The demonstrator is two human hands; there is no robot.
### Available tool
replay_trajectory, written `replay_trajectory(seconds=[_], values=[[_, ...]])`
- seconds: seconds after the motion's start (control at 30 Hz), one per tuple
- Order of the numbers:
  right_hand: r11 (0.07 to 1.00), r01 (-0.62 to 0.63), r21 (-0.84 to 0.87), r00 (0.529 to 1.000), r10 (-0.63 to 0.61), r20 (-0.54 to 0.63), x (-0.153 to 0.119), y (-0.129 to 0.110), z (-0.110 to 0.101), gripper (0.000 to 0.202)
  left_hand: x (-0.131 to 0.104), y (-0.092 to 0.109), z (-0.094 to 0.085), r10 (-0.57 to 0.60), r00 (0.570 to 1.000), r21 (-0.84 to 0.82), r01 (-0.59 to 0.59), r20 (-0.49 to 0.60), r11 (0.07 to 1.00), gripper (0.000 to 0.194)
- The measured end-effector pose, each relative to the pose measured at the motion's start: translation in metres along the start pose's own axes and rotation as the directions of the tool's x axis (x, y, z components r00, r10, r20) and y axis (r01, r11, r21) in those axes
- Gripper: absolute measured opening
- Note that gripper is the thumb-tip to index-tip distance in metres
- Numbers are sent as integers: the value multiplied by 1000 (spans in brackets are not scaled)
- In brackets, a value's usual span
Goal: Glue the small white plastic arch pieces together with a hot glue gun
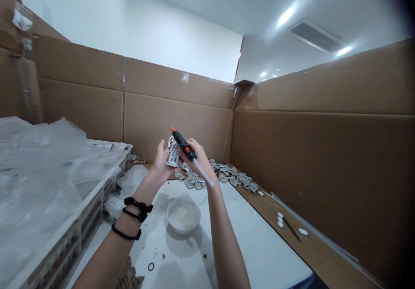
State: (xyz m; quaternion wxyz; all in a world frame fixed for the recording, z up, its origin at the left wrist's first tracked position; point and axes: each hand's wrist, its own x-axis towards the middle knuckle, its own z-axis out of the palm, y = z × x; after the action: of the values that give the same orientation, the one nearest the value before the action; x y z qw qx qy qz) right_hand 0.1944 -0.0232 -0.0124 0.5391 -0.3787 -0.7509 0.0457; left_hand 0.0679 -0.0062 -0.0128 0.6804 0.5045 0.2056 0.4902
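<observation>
My left hand (160, 162) is closed around a small white-and-grey house-shaped piece (173, 156) with dark scroll markings at its top, held up above the far end of the table. In my right hand (200, 155) is a black hot glue gun (183, 143) with an orange tip pointing up and to the left. A clear glue stick (204, 173) sticks out of its back end, lying over my wrist. The gun's body crosses close to the upper part of the piece; whether they touch I cannot tell. Below my hands stands a white bowl (183, 230) with pale contents.
Several similar grey pieces (240, 179) lie heaped at the table's far side. To the left, a white plastic crate (97, 202) bears clear plastic bags (61, 172). White oval pieces (302, 232) and a thin dark stick (292, 229) rest at right. Cardboard walls (175, 111) surround the table.
</observation>
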Motion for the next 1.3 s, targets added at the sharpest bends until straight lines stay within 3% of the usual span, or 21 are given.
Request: replay_trajectory(seconds=[0.43,0.63,0.8,0.9,1.0,1.3], values=[[992,82,-93,994,-76,74,-2,-1,-4,4,-1,1,-1,-1,998,52,5,-68,999,50],[998,-2,56,998,5,-58,-1,-2,5,11,-2,1,5,110,984,27,-107,-140,994,38],[984,-61,170,993,77,-86,1,-2,9,18,-1,-6,6,162,978,28,-159,-135,987,11],[982,-103,159,965,137,-222,2,-8,7,26,-1,-7,5,237,961,38,-234,-144,971,27],[968,-160,192,933,212,-292,1,-14,0,36,0,-3,1,249,963,-8,-251,-100,968,23],[968,-183,169,973,203,-109,-9,-12,-21,41,0,10,-13,264,961,-67,-270,-84,961,15]])
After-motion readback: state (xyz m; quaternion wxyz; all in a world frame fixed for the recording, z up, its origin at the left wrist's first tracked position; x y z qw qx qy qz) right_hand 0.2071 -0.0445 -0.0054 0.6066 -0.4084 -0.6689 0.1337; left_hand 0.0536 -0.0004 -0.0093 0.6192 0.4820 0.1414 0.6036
